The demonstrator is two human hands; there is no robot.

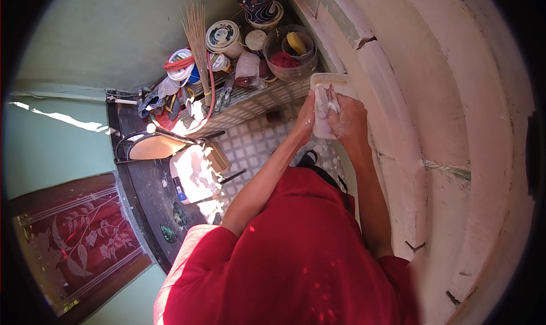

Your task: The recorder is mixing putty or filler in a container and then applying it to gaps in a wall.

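- We see a broom (196, 46) upright among buckets (222, 34), a chair (154, 148) to our left.
- Our left hand (306, 119) grasps a white tray (323, 133) before us; our right hand (348, 119) dips into its paste (320, 102), whether clenched we cannot tell.
- A basin (291, 73) holds something red (284, 59).
- Tiled floor (250, 143) lies below.

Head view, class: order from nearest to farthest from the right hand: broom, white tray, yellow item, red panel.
1. White tray, at the right hand.
2. Yellow item, upper left, inside basin.
3. Broom, farther left.
4. Red panel, far lower left.
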